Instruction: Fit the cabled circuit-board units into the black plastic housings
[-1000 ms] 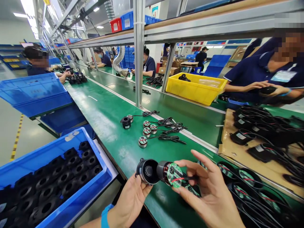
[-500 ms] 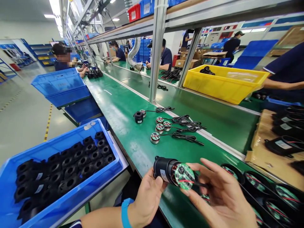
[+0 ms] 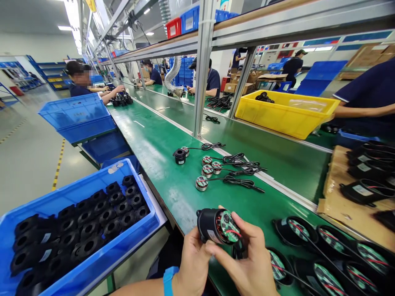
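Note:
A black motor housing (image 3: 210,225) with a white label is gripped at its closed end by my left hand (image 3: 195,257), which has a blue wristband. In the housing's open end sits a motor core with copper windings and a green circuit board (image 3: 230,226), red wires showing. My right hand (image 3: 251,257) is closed around that end, thumb below and fingers at the board's rim; part of the black cable is hidden by it. Beyond, several loose motor cores (image 3: 201,183) with coiled black cables (image 3: 243,179) lie beside one black housing (image 3: 179,156).
At left, a blue bin (image 3: 101,185) holds rows of black housings. Housings fitted with boards (image 3: 298,230) stand at right, near cardboard (image 3: 327,193) bearing more. A metal post (image 3: 202,74) and yellow bin (image 3: 286,115) are behind. Co-workers sit along the green bench (image 3: 160,164).
The motor core has gone deeper into the housing. My right hand has moved left and closed around the open end; the housing has shifted slightly down.

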### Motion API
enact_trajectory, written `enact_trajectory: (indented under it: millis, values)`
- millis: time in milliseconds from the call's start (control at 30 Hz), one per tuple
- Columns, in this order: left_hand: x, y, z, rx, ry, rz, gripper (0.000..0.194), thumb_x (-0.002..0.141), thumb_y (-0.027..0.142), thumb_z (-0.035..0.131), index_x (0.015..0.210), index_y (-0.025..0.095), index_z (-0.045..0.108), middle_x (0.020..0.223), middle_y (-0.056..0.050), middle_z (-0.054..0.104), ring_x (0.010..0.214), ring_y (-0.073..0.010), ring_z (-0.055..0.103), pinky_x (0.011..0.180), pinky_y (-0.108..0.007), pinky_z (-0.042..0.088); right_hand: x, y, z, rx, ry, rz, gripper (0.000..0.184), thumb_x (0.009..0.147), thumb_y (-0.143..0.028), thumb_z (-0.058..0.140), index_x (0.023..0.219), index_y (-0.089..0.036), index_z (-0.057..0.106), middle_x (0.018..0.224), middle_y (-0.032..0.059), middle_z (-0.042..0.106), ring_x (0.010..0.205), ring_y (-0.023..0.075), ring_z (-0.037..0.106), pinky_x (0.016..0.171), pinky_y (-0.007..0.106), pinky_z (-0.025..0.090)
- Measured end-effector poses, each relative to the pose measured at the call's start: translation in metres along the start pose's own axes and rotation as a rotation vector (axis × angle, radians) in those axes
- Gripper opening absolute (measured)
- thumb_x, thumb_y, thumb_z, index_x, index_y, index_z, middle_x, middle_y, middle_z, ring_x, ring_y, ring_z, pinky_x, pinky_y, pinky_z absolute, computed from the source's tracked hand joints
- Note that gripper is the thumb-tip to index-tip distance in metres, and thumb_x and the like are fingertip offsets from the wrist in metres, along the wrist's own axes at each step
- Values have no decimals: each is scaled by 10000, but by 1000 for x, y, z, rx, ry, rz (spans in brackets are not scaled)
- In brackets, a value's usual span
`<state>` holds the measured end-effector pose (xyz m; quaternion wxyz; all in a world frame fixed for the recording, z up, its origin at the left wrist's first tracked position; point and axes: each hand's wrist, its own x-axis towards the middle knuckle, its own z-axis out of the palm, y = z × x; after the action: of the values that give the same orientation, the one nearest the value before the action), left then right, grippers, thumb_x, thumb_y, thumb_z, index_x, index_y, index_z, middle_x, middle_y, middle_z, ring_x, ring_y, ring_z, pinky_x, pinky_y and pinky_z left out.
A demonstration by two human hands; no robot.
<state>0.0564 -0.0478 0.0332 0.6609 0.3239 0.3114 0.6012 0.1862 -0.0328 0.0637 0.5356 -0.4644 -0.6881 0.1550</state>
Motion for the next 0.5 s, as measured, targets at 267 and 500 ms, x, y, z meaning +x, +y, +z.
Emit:
enact_trajectory:
  millis: [267, 500]
  values:
    - [-7, 24, -90, 712, 83, 261, 877, 796, 473, 821, 1528, 284, 377, 1613, -151, 371, 1507, -371, 332, 1251, -569, 221, 7, 19, 23, -210, -232, -194, 525, 902, -322, 732, 1357, -220, 490, 1249, 120, 714, 1029, 251, 744, 820, 348, 638]
    - [23, 33, -93, 1177, -83, 317, 998, 603, 549, 926, 1463, 256, 512, 1465, -163, 587, 1480, -428, 382, 1246, -672, 4, 10, 26, 12, -438, -565, -230, 631, 924, -303, 641, 1505, -241, 403, 1334, 114, 672, 1115, 259, 704, 877, 404, 610]
